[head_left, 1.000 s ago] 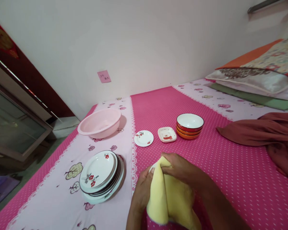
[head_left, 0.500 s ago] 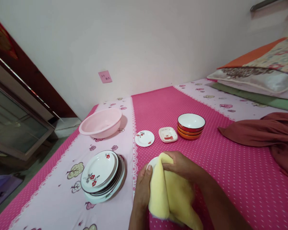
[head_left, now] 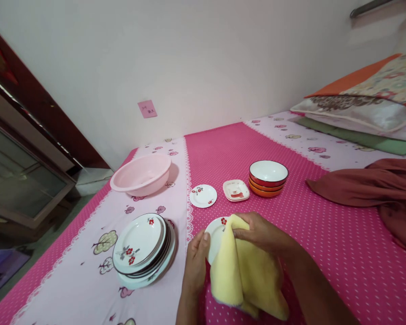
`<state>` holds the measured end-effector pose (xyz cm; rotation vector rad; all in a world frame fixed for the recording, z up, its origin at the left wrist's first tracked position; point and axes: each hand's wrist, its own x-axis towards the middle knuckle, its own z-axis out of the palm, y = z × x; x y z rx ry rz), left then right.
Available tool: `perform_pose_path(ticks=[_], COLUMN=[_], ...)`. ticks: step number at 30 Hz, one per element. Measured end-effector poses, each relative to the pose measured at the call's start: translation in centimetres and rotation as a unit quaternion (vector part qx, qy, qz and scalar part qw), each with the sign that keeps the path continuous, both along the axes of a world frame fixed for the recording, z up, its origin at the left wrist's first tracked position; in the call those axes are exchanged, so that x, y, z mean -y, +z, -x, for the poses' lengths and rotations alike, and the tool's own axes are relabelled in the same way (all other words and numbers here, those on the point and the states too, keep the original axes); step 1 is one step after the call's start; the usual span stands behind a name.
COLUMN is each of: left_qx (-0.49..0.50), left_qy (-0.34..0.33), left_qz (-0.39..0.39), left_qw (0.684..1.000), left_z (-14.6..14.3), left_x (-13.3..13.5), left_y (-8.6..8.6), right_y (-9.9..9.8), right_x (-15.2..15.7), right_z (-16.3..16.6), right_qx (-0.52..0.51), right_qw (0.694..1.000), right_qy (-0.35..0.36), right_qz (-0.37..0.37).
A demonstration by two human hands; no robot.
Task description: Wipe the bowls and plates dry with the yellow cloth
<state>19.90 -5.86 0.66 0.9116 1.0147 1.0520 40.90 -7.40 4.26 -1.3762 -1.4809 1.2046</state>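
On a pink bed [head_left: 291,216], near a plate stack [head_left: 142,246], a yellow cloth [head_left: 246,275] drapes over a small plate [head_left: 214,232]. The right hand [head_left: 260,232] has its grip closed on the cloth; the left hand [head_left: 196,259] grips the plate's edge.

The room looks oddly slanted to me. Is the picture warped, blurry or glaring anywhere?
Head view: the wide lens tilts the cabinet; soft light, faint shadow beside the pink basin, no strong glare; top-right rail smeared; left hand holding the small plate and right hand gripping the yellow cloth are sharp.
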Motion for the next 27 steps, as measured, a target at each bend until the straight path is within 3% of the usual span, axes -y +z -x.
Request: perform_pose_path(ticks=[6,11,18,27], left_qx=[0.002,-0.067,-0.102,-0.057], left_qy=[-0.096,-0.096,0.043,0.141], left_qz=[-0.022,-0.048,-0.086,-0.057], left_qw=[0.995,0.992,0.990,0.987], left_z=[0.6,0.6,0.1,0.1], left_x=[-0.3,0.0,0.2,0.0], left_y=[0.2,0.3,1.3,1.0], right_y=[-0.1,-0.1,-0.7,-0.6], right_x=[0.1,-0.1,-0.6,-0.8], right_z=[0.6,1.2,2.0,4.0], right_qx=[-0.024,-0.005,-0.033,-0.164], right_qw=[0.998,0.998,0.999,0.985], right_qy=[0.055,0.060,-0.002,-0.035], right_qz=[0.022,0.018,-0.011,0.031])
